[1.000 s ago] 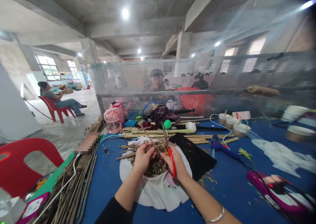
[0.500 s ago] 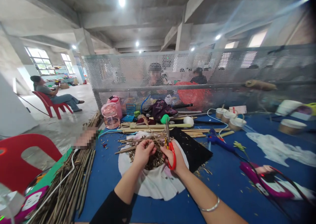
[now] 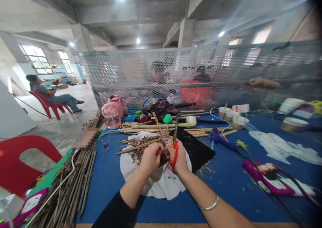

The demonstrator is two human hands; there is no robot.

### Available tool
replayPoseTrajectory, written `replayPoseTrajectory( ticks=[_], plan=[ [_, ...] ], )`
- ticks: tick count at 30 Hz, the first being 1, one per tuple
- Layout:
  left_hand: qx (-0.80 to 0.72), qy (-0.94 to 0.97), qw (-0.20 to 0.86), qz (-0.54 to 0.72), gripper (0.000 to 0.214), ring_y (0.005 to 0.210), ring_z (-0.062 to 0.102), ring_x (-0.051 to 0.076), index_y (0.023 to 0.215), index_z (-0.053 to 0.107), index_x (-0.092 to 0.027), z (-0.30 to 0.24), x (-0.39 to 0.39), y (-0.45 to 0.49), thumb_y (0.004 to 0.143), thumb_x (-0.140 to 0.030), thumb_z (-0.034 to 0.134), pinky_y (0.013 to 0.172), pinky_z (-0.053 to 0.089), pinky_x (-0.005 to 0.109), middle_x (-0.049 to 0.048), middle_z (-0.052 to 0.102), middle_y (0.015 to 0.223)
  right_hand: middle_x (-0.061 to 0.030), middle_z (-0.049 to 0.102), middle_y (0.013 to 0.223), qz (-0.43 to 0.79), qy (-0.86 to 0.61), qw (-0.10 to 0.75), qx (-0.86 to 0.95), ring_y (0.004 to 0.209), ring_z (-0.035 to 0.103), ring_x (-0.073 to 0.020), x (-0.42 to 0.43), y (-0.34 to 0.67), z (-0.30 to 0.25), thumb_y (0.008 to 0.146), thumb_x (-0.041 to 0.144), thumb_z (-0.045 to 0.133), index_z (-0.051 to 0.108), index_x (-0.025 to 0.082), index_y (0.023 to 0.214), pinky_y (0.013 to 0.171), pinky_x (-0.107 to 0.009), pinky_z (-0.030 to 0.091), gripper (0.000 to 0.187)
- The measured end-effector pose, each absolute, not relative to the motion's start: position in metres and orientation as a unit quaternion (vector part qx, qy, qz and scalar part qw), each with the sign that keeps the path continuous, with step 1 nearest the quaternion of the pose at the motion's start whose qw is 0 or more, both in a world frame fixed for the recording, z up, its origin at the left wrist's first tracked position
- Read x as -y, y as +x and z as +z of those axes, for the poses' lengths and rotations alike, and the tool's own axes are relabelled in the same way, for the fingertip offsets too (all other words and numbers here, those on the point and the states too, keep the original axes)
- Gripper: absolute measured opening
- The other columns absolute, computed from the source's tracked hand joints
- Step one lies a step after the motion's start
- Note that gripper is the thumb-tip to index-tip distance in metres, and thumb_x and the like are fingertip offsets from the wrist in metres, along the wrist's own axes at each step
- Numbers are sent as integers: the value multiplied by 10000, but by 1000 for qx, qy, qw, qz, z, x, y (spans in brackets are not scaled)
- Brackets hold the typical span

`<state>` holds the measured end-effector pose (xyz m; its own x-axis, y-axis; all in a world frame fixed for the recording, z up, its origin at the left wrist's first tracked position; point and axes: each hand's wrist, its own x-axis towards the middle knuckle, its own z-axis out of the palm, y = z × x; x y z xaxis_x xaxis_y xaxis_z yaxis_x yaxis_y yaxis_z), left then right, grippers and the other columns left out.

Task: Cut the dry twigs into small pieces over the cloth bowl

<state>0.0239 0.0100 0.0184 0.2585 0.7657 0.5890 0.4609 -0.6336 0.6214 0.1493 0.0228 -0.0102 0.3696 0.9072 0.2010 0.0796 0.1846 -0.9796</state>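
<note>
My right hand (image 3: 179, 156) is closed round red-handled scissors (image 3: 174, 147), blades pointing up and away. My left hand (image 3: 151, 157) is closed on a thin dry twig (image 3: 158, 124) that slants up past the scissors. Both hands hover over a white cloth (image 3: 161, 184) heaped with dark twig clippings (image 3: 137, 154). A silver bangle (image 3: 207, 206) circles my right wrist.
A long bundle of sticks (image 3: 72, 184) lies at the table's left edge. Bamboo canes (image 3: 156, 129), a black sheet (image 3: 196, 147), a blue glue gun (image 3: 221, 140), paper cups (image 3: 233, 120), a pink jug (image 3: 112, 112) and a purple tool (image 3: 264, 177) surround the cloth. People sit behind a mesh screen (image 3: 201, 70).
My hands have drawn closer together over the clippings, and the scissors have tilted more upright. The view has dropped slightly toward the table.
</note>
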Motion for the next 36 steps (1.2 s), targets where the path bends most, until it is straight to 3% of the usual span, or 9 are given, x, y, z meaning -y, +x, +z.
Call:
replayPoseTrajectory(
  ticks=[5,11,14,16,19,22,26,31,36],
  plan=[
    [-309,853,51,417,260,832,563,161,881,565,-172,17,-5,29,778,-28,375,773,467,291,67,631,884,46,526,601,380,-490,658,428,529,501,-117,-17,149,8,655,316,633,441,210,713,505,-239,430,226],
    [-282,877,-1,390,236,808,565,172,863,566,-161,18,7,36,764,-28,398,749,480,308,80,629,850,45,510,541,438,-448,671,396,480,475,-103,-17,150,13,620,335,658,457,200,639,467,-230,395,243],
    [-271,871,63,404,228,823,567,166,846,571,-178,18,13,39,755,-42,413,767,468,303,69,634,869,49,465,477,469,-476,653,355,394,439,-100,-28,162,6,612,392,641,450,193,631,382,-222,332,276],
    [-314,819,162,451,192,788,572,155,830,571,-183,17,10,39,759,-77,428,740,463,284,54,632,837,54,447,460,472,-476,637,381,372,432,-104,-35,173,2,612,420,627,438,195,651,369,-222,320,296],
    [-396,662,376,514,69,602,548,117,772,535,-174,17,-3,34,786,-210,478,597,449,236,8,579,673,44,493,517,356,-519,602,492,427,459,-117,-39,184,-1,640,421,600,440,201,733,427,-234,361,287],
    [-399,535,505,547,170,504,507,87,745,494,-174,17,-17,25,728,-322,575,515,415,210,-36,522,601,18,537,595,210,-580,538,574,517,488,-134,-39,187,-5,674,381,555,427,210,760,502,-243,374,230],
    [-403,486,523,573,255,478,497,70,720,493,-165,18,-24,17,656,-361,644,485,399,190,-45,517,583,11,540,601,159,-608,486,607,520,484,-137,-43,190,-13,693,340,516,395,218,739,502,-233,351,178],
    [-447,473,543,531,272,448,498,69,742,529,-151,14,-25,16,622,-346,676,434,385,176,-43,517,558,-30,610,684,127,-649,463,591,598,556,-174,-38,193,-5,720,428,535,440,217,795,559,-252,385,243],
    [-468,453,551,521,261,447,499,73,745,546,-152,18,-21,19,609,-324,687,416,375,168,-38,530,535,-45,638,761,162,-591,542,575,656,594,-182,-16,179,17,726,415,570,470,212,861,609,-262,427,263]
  ],
)
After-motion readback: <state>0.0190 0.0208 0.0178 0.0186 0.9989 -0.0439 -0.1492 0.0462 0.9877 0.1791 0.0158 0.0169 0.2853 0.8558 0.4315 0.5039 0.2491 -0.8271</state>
